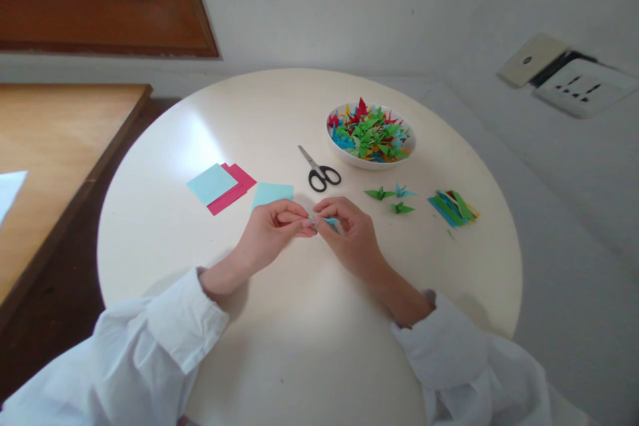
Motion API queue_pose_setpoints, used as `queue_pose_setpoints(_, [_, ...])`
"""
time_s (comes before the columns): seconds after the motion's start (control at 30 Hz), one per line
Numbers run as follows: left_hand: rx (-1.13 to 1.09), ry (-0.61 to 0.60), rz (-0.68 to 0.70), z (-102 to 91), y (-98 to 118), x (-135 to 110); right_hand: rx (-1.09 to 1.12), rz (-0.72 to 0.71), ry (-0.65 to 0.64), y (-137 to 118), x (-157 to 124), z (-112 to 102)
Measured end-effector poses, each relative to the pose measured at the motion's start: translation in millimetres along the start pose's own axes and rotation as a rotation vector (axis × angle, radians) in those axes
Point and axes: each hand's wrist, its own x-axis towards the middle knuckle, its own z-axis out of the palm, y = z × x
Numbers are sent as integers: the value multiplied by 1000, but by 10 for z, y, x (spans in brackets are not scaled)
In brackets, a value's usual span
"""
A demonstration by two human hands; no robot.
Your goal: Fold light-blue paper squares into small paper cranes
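Observation:
Both hands meet over the middle of the round table, pinching a small folded piece of light blue paper (pixel 329 220). My left hand (pixel 272 229) is closed on its left end, and my right hand (pixel 352 236) grips it from the right. Fingers cover most of the paper, so its exact shape is hidden. A flat light blue paper sheet (pixel 273 193) lies just behind my left hand. To the right of my right hand sit small folded paper cranes, two green (pixel 381 194) and one light blue (pixel 403 191).
Black-handled scissors (pixel 319 172) lie beyond my hands. A white bowl (pixel 359 161) full of colourful paper cranes stands behind them. Light blue and pink sheets (pixel 234 194) lie at left, paper strips (pixel 453 208) at right. A wooden table (pixel 64 140) adjoins on the left; walls stand behind and right.

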Motion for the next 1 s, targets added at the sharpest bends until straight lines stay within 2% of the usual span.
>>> queue_pose_setpoints(0.2, [40,1,28,-4,-16,-1,-19,1,-4,-16,11,-1])
queue_pose_setpoints(0.43, [80,10,48,-6,15,-23,86,150,-13,-22,15,12])
queue_pose_setpoints(0.67, [89,8,68,8,36,-32,156,203,-4,21,19,18])
queue_pose_setpoints(0.8, [150,63,90,16,60,-34,95,135,26,3,20,3])
queue_pose_setpoints(0.9, [207,135,139,4,51,-33,-96,20,68,-48,23,-30])
queue_pose_setpoints(1.0, [257,157,218,-26,6,-30,-235,-68,72,-89,21,-62])
